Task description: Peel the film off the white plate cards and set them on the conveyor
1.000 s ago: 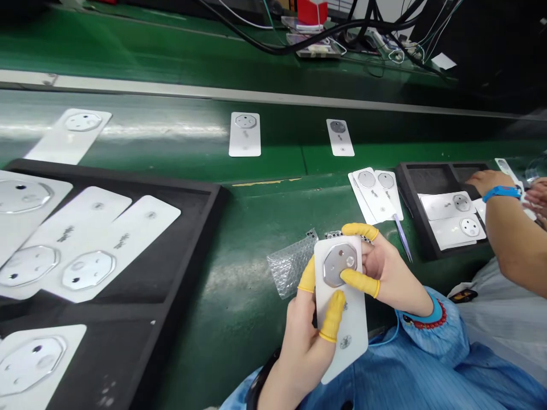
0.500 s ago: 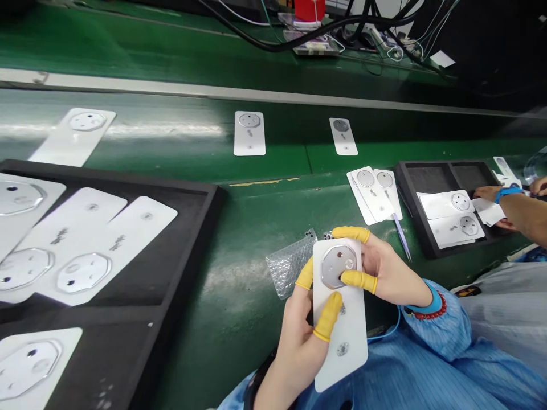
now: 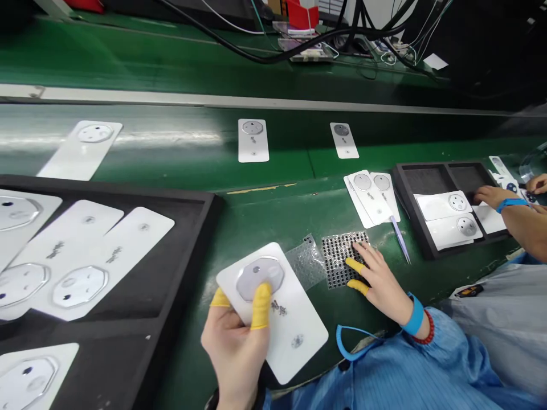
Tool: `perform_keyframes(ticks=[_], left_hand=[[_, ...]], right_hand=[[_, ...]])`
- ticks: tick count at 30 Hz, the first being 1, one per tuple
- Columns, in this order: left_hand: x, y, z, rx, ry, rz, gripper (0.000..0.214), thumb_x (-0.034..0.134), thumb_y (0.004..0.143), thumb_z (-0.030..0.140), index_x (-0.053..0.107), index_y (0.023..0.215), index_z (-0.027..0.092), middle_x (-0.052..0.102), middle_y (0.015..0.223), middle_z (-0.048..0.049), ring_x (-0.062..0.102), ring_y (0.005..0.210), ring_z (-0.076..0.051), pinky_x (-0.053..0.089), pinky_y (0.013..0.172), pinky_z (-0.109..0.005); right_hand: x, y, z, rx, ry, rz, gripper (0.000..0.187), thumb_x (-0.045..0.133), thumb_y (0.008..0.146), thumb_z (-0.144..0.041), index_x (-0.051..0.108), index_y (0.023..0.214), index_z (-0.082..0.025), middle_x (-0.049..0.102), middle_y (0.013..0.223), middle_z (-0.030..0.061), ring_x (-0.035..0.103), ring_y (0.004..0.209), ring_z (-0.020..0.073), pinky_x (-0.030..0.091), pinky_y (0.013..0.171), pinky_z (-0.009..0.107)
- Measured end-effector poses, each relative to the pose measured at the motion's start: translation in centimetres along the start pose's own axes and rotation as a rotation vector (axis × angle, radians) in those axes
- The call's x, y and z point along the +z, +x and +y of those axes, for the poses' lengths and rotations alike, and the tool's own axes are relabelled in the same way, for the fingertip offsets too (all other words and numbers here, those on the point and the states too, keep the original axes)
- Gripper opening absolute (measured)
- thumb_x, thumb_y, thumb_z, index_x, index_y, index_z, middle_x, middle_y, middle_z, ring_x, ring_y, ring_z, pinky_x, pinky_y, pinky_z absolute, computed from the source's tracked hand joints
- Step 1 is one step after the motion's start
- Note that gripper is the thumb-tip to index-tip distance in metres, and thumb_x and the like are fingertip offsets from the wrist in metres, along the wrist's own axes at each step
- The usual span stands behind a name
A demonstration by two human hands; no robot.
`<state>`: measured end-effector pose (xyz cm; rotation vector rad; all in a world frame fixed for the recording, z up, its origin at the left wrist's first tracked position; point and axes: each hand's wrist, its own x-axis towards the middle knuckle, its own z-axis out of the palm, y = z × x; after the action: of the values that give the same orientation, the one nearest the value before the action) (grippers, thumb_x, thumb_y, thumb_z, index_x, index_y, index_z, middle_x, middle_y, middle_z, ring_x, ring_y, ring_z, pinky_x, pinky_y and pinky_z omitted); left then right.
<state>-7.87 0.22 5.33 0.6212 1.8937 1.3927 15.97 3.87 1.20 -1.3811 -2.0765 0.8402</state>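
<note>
My left hand (image 3: 235,341), with yellow finger cots, grips a white card (image 3: 282,319) that carries a silver octagonal plate; the thumb presses on the plate. The card is tilted and held low over the green bench. My right hand (image 3: 376,279) rests on the bench with its fingers spread, the fingertips touching a sheet of small black dots (image 3: 339,256). A piece of bubble wrap (image 3: 305,262) lies between the card and the dotted sheet.
A black tray (image 3: 183,250) at left holds several white cards. A stack of cards (image 3: 371,196) and tweezers (image 3: 399,236) lie right of centre. Another person's hands (image 3: 508,205) reach into a second black tray (image 3: 427,176). More cards ride the belt (image 3: 253,140).
My right hand let go of the card and dropped onto the dotted sheet. My left hand carried the card down and to the left, tilting it.
</note>
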Motion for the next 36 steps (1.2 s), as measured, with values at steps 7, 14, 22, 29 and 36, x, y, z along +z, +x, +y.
perform_keyframes(ticks=[7,14,22,29,36], left_hand=[[0.4,1.2,-1.6,-0.152,-0.096,-0.339,0.089,0.071,0.078,0.052,0.027,0.151,0.027,0.075,0.096,-0.0051,0.069,0.060,-0.020,0.055,0.049,-0.027],[3.2,0.4,-2.7,0.006,-0.049,-0.642,0.036,0.070,0.075,0.052,0.077,0.081,0.017,0.075,0.082,-0.0075,0.068,0.082,-0.029,0.053,0.073,-0.036],[6.1,-0.6,-2.7,-0.161,-0.193,-0.587,0.036,0.080,0.060,0.049,0.066,0.053,0.016,0.058,0.052,0.0010,0.046,0.053,-0.013,0.037,0.053,-0.025],[6.4,-0.8,-4.3,-0.452,-0.357,-0.422,0.030,0.075,0.058,0.041,0.055,0.062,0.020,0.058,0.057,0.0026,0.055,0.057,-0.016,0.043,0.054,-0.028],[7.1,-0.8,-4.8,-0.619,-0.380,-0.404,0.021,0.068,0.062,0.030,0.054,0.073,0.019,0.061,0.063,0.0013,0.058,0.059,-0.017,0.044,0.056,-0.028]], right_hand=[[0.0,-0.5,2.2,-0.100,-0.014,0.107,0.025,0.058,0.094,-0.018,0.067,0.115,-0.025,0.063,0.128,0.0100,0.057,0.122,0.0246,0.049,0.103,0.050],[-2.8,1.2,-1.6,-0.232,0.057,0.186,0.030,0.058,0.092,-0.011,0.065,0.118,-0.024,0.067,0.117,0.0089,0.064,0.109,0.0205,0.056,0.093,0.038],[-1.5,3.0,-3.0,-0.361,0.073,0.019,0.016,0.059,0.093,-0.022,0.066,0.107,-0.019,0.065,0.108,0.0102,0.064,0.100,0.0205,0.058,0.086,0.038],[1.5,3.1,-3.3,-0.538,-0.156,0.048,0.021,0.047,0.097,-0.012,0.066,0.089,-0.011,0.067,0.094,0.0134,0.062,0.085,0.0201,0.058,0.069,0.033],[1.4,3.4,-2.7,-0.747,-0.359,0.068,0.033,0.042,0.096,-0.007,0.064,0.072,-0.011,0.068,0.090,0.0143,0.061,0.083,0.0208,0.058,0.073,0.036]])
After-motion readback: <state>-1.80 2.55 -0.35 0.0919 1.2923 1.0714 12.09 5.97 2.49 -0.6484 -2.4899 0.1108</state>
